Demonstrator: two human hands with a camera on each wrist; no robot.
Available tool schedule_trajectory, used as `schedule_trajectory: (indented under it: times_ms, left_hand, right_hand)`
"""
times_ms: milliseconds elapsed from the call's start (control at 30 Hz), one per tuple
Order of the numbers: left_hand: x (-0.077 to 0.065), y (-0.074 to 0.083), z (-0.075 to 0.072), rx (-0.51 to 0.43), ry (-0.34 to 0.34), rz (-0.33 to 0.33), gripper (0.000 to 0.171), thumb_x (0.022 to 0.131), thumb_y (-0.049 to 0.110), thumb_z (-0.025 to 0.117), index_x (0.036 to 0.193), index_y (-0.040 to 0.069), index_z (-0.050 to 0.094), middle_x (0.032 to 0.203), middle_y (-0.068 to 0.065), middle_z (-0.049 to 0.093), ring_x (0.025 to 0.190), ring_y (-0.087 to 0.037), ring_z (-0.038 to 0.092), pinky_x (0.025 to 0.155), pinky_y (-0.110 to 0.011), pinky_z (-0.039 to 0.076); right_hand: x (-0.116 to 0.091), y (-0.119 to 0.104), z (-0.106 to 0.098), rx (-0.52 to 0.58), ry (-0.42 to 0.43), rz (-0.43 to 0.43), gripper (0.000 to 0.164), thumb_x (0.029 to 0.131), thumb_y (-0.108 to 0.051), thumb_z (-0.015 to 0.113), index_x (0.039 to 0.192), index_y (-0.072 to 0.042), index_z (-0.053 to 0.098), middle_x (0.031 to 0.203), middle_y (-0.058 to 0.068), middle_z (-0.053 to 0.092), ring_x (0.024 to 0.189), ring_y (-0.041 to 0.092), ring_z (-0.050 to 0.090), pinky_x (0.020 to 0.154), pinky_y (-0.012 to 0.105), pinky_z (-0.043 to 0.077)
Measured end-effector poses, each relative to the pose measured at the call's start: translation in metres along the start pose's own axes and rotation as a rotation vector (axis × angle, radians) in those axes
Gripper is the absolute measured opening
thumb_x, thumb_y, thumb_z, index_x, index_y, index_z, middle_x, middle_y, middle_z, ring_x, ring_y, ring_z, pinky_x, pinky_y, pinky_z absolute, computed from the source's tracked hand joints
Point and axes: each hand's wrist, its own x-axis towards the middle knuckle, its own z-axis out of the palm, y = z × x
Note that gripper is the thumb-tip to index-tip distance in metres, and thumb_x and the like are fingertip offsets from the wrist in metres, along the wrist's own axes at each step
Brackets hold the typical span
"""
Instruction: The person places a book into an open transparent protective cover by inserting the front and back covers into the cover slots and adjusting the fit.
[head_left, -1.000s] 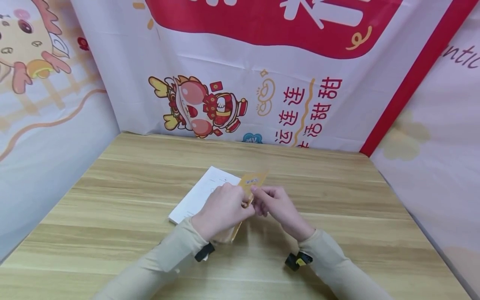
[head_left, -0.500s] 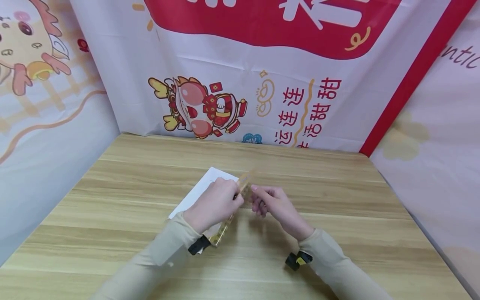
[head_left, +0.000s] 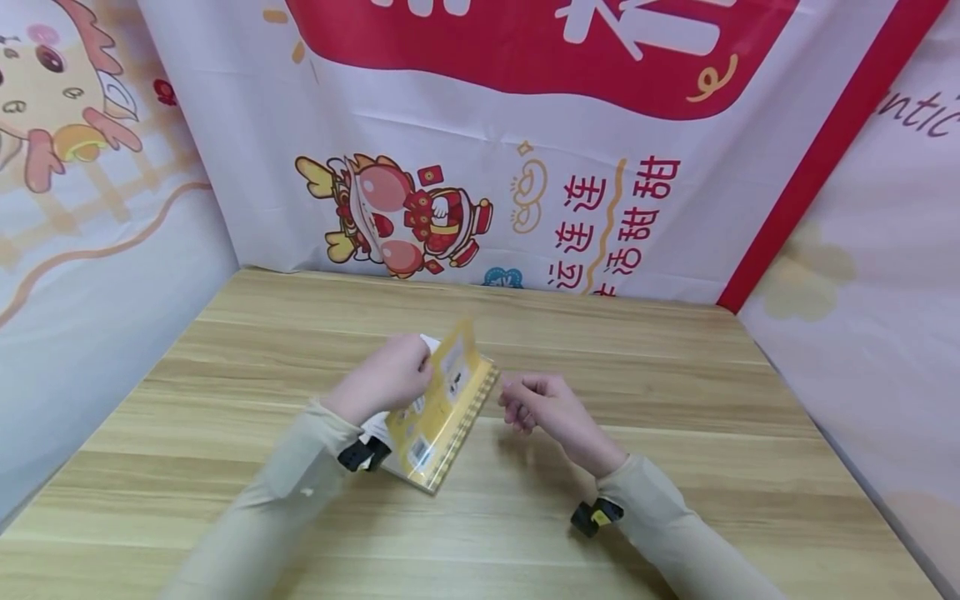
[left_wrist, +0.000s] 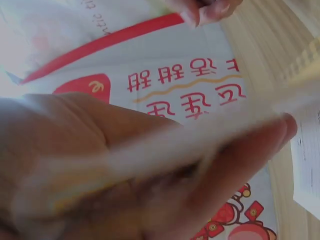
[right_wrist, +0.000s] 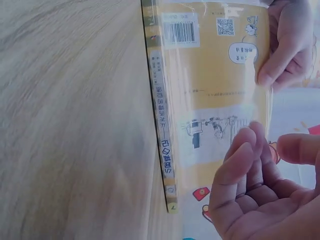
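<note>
A yellow book [head_left: 441, 404] lies on the table with its spine towards the right. Its barcode cover stands raised, and my left hand [head_left: 390, 377] pinches that cover at its free edge. In the right wrist view the cover looks glossy, with a clear film along it, and the printed spine [right_wrist: 161, 110] runs down its left side. White printed pages [left_wrist: 306, 162] show in the left wrist view. My right hand [head_left: 551, 417] is just right of the spine, fingers loosely bent, thumb apart [right_wrist: 265, 195], holding nothing.
The wood-grain table [head_left: 637, 375] spreads around the book. Behind it hangs a white and red printed cloth [head_left: 465, 108], with more printed cloth at the left and right sides. Dark wrist cameras [head_left: 363, 454] are strapped at both cuffs.
My left hand has moved left, swinging the yellow cover up and leftward, so its printed face and the checked spine now show. The right hand has stayed nearly in place.
</note>
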Motion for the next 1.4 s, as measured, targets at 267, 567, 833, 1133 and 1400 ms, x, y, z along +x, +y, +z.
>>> schedule_trajectory:
  times_ms: [267,567,833,1133,1400]
  left_hand:
    - [0.005,-0.032,-0.008,-0.002,-0.067,-0.119,0.018,0.097,0.012,0.049,0.093,0.0,0.062,0.078,-0.009,0.06,0.064,-0.017,0.06,0.05,-0.024,0.049]
    - [0.01,-0.074,-0.009,0.067,-0.064,-0.133,0.019,0.094,0.018,0.056,0.086,0.006,0.07,0.072,-0.003,0.061,0.065,-0.016,0.054,0.056,-0.027,0.043]
    - [0.015,-0.079,-0.005,0.039,-0.109,-0.171,0.018,0.092,0.02,0.059,0.085,0.008,0.068,0.073,-0.004,0.061,0.063,-0.016,0.056,0.053,-0.025,0.046]
    - [0.016,-0.072,0.012,0.039,-0.171,-0.16,0.022,0.091,0.024,0.063,0.079,0.006,0.066,0.069,-0.006,0.061,0.057,-0.017,0.059,0.052,-0.027,0.05]
    - [0.017,-0.068,0.025,0.02,-0.205,-0.201,0.028,0.09,0.027,0.065,0.073,0.005,0.063,0.062,-0.008,0.061,0.051,-0.016,0.061,0.051,-0.027,0.051]
  right_hand:
    - [0.003,0.008,-0.002,-0.019,-0.085,0.017,0.027,0.096,-0.016,0.055,0.095,0.01,0.061,0.082,0.022,0.061,0.067,0.019,0.057,0.063,0.032,0.05]
    - [0.004,0.011,-0.002,-0.037,-0.127,0.055,0.028,0.096,-0.02,0.057,0.1,0.007,0.062,0.086,0.019,0.062,0.071,0.022,0.06,0.069,0.036,0.051]
    - [0.002,0.01,-0.005,-0.045,-0.13,0.053,0.029,0.094,-0.022,0.059,0.1,0.006,0.062,0.089,0.021,0.062,0.072,0.022,0.059,0.07,0.036,0.052]
    - [0.002,0.01,-0.015,-0.127,-0.179,0.073,0.027,0.096,-0.023,0.057,0.106,0.001,0.064,0.089,0.021,0.062,0.076,0.03,0.06,0.069,0.041,0.051]
    - [0.0,0.011,-0.021,-0.181,-0.226,0.153,0.027,0.094,-0.024,0.058,0.106,-0.001,0.064,0.093,0.019,0.063,0.079,0.034,0.063,0.07,0.042,0.052]
